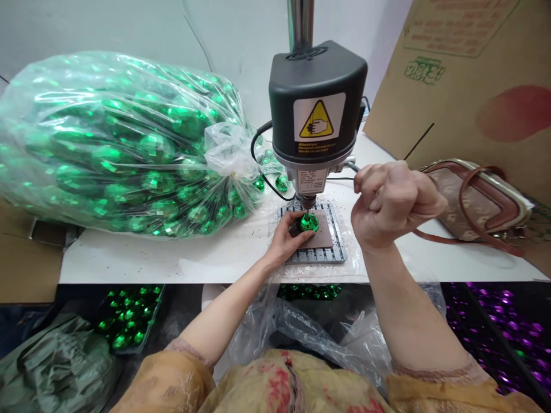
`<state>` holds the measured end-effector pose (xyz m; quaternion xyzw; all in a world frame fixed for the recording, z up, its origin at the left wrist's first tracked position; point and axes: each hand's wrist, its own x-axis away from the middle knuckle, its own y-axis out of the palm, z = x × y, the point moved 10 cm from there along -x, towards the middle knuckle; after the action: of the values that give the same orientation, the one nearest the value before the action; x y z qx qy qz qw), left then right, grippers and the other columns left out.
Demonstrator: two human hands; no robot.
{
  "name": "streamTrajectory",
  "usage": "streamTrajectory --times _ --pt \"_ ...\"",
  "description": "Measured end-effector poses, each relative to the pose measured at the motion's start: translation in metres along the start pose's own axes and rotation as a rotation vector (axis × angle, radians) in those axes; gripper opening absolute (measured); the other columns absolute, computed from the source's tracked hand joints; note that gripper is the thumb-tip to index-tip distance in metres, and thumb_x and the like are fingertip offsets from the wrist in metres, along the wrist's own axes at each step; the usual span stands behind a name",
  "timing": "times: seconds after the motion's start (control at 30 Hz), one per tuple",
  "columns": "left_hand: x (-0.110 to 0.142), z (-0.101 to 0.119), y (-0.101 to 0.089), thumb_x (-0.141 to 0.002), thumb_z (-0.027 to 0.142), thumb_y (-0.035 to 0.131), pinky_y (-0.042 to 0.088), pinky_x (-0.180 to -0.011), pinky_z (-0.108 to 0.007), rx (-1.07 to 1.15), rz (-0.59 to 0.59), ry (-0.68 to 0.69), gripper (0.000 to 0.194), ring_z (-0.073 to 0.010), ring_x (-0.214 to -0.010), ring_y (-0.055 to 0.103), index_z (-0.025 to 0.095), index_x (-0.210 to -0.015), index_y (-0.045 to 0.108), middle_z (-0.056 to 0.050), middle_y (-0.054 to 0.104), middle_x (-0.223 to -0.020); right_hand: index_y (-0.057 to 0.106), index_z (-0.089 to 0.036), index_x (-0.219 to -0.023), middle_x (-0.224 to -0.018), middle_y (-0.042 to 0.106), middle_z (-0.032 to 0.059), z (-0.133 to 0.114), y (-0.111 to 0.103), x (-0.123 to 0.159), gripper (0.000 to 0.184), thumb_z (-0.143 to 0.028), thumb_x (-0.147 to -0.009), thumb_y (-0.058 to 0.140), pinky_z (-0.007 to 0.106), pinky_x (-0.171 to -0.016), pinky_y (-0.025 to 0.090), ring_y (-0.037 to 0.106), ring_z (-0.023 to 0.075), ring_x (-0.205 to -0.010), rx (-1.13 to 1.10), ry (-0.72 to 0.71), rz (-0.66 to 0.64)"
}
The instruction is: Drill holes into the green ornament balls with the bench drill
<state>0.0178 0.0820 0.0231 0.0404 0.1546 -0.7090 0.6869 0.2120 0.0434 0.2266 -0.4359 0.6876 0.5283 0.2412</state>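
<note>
A small bench press (316, 109) with a dark grey head and a yellow warning sticker stands on the white table (172, 258). My left hand (286, 235) pinches a faceted green bead (309, 222) on the brown pad (323, 236) right under the press tip. My right hand (394, 201) is a closed fist around the press lever, whose thin dark rod (418, 142) sticks up and to the right.
A big clear bag of green beads (116, 143) lies on the table's left. A brown purse (477, 198) and a cardboard box (473, 74) are on the right. Below the table sit a tray of green beads (127, 318), purple beads (508, 332) and plastic bags (301, 332).
</note>
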Motion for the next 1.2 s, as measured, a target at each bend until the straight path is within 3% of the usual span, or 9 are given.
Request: streamTrajectory --times 0.53,0.7,0.77,0.9,1.03,1.2 --pt "0.000 0.001 0.000 -0.079 0.054 0.084 0.053 -0.103 -0.041 0.026 0.008 -0.007 0.058 -0.0263 -0.116 0.068 0.021 -0.121 0.062 -0.011 0.070 -0.122 0.014 -0.014 -0.055 -0.041 0.014 -0.0068 -0.001 -0.010 0.012 0.056 -0.020 -0.087 0.060 0.022 -0.043 0.031 0.023 0.0011 -0.035 -0.100 -0.143 -0.007" --pt "0.000 0.002 0.001 -0.079 0.054 0.084 0.054 -0.103 -0.041 0.037 0.008 -0.005 0.058 -0.0261 -0.117 0.068 0.021 -0.121 0.061 -0.011 0.071 -0.122 0.024 -0.020 -0.050 -0.042 0.026 -0.0062 0.008 -0.002 -0.012 0.056 -0.030 -0.089 0.062 0.029 -0.040 0.024 0.024 0.0043 -0.037 0.105 0.086 0.100" --pt "0.001 0.003 0.001 -0.079 0.053 0.084 0.054 -0.104 -0.042 0.038 0.008 -0.005 0.058 -0.0259 -0.116 0.068 0.021 -0.121 0.061 -0.011 0.071 -0.122 0.035 -0.022 -0.049 -0.042 0.032 -0.0060 0.010 0.011 -0.029 0.049 -0.031 -0.088 0.064 0.031 -0.042 0.023 0.026 0.0060 -0.039 0.156 0.125 0.064" --pt "0.001 0.004 0.001 -0.079 0.053 0.084 0.054 -0.103 -0.042 0.043 0.011 -0.007 0.058 -0.0256 -0.114 0.069 0.020 -0.120 0.061 -0.011 0.071 -0.121 0.036 -0.025 -0.052 -0.044 0.025 -0.0069 0.024 0.030 -0.053 0.045 -0.028 -0.087 0.063 0.032 -0.041 0.019 0.029 0.0084 -0.038 0.119 0.224 -0.009" --pt "0.002 0.005 0.000 -0.079 0.053 0.084 0.054 -0.102 -0.041 0.048 0.009 -0.002 0.057 -0.0254 -0.114 0.069 0.020 -0.120 0.061 -0.011 0.071 -0.122 0.037 -0.024 -0.051 -0.043 0.024 -0.0083 0.032 0.031 -0.058 0.045 -0.025 -0.084 0.066 0.030 -0.040 0.017 0.029 0.0066 -0.036 0.067 0.262 0.010" --pt "0.001 0.003 0.002 -0.079 0.054 0.083 0.055 -0.100 -0.041 0.046 0.002 -0.030 0.058 -0.0249 -0.111 0.069 0.021 -0.120 0.061 -0.010 0.071 -0.119 0.034 -0.024 -0.052 -0.044 0.023 -0.0083 0.033 0.031 -0.056 0.046 -0.024 -0.090 0.059 0.028 -0.037 0.017 0.027 0.0063 -0.036 0.067 0.271 -0.004"
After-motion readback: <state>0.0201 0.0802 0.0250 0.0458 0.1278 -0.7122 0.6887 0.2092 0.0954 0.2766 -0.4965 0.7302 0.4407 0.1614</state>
